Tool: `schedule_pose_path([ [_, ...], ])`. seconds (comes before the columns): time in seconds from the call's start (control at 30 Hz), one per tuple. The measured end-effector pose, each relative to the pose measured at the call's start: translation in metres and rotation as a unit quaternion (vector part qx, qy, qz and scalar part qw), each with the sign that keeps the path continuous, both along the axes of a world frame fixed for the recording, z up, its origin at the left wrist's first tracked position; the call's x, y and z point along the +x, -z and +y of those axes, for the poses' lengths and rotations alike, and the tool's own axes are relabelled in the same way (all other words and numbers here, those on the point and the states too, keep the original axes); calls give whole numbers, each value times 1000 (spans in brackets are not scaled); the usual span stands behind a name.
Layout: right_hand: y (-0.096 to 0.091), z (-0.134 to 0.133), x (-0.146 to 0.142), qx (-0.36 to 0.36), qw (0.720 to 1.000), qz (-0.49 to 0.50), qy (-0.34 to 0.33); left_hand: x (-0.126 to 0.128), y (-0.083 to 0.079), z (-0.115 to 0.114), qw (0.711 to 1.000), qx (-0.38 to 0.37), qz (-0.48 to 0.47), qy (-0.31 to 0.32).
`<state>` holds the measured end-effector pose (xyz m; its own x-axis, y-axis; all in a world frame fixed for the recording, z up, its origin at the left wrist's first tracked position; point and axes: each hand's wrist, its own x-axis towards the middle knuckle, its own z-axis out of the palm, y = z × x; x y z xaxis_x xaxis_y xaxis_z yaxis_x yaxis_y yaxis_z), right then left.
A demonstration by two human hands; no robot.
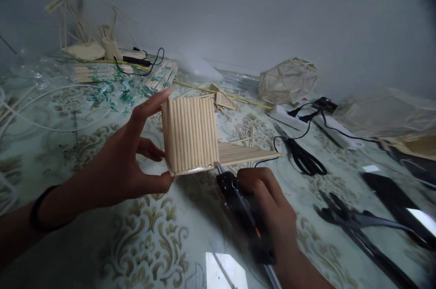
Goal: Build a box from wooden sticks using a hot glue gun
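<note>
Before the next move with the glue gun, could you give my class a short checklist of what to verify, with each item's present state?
1. Left hand steadies the stick box: ok, it grips the box's left side.
2. Right hand holds the glue gun: ok.
3. Nozzle at the box: ok, its tip is at the lower right corner.
4. Left hand away from the nozzle: ok, it is at the opposite side of the box.
5. Shiny strip along the box's lower edge set hard: cannot tell.
6. Surface behind the box free of scraps: not ok, loose sticks lie there.
</note>
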<state>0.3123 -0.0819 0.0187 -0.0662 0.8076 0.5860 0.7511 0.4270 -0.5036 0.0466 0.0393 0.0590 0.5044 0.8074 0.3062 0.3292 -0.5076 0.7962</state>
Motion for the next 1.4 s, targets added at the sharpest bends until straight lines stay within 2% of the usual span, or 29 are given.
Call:
schedule_pose_path([
  [0.1,-1,-2,-1,-4,1000,0,11,-1,0,0,1000,-1,4,-7],
  [0.23,0,0,-1,39,998,-25,35,-1,2,1,1000,9,5,-11],
  [0.43,3,3,-3,53,998,-30,25,-1,3,1,1000,10,7,-16],
  [0.83,-3,5,-23,23,999,-39,25,0,5,1,999,45,-3,-11],
  [1.17,6,0,-37,-28,999,4,15,0,5,2,999,50,-4,-4],
  [1.4,-5,1,-47,6,1000,-18,6,2,7,3,999,44,-9,-5],
])
